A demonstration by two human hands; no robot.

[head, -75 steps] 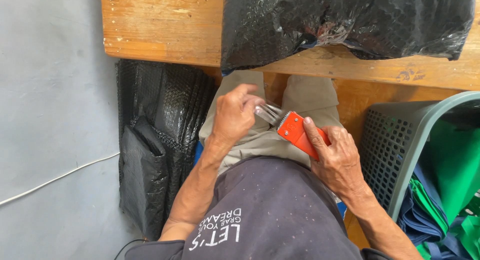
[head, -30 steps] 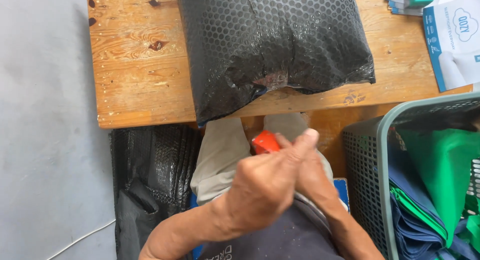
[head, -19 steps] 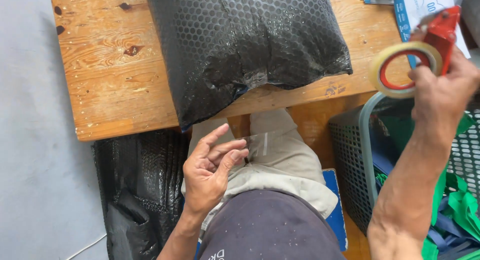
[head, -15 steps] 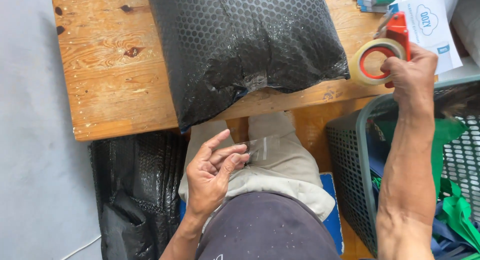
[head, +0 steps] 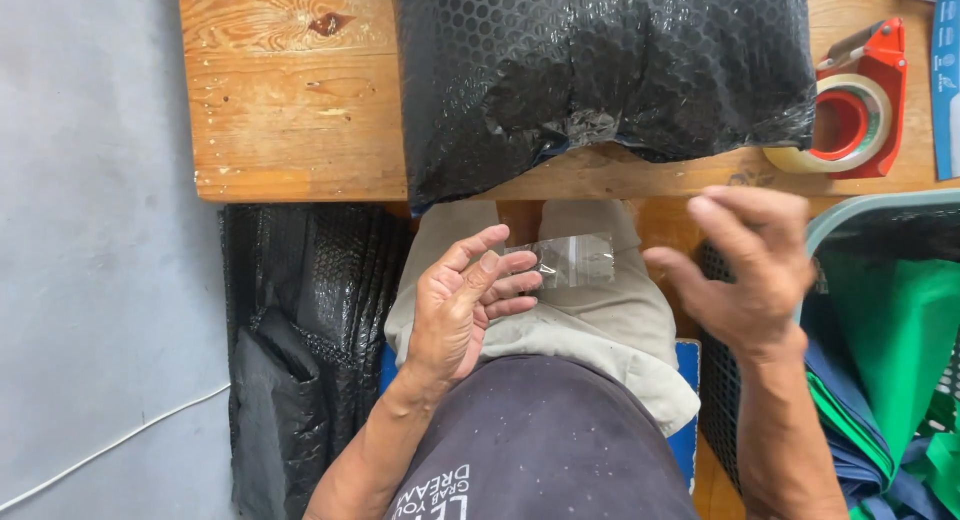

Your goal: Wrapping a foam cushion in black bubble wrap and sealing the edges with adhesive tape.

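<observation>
Nearest: one left hand (head: 462,310) over lap, fingers (head: 505,280) loosely curled, tips touching one small clear zip bag (head: 572,260) lying on thigh; real grip on it cannot be told. One right hand (head: 745,270) just right of bag, fingers spread open, holding nothing. Beside right arm, one grey-green mesh basket (head: 850,215) with green cloth inside. Left of legs, one stack of black bubble mailers (head: 300,320) on floor. Farther: one wooden bench (head: 290,90), bearing one black bubble-wrap parcel (head: 600,70) overhanging near edge, and one red tape dispenser (head: 850,110) at right.
</observation>
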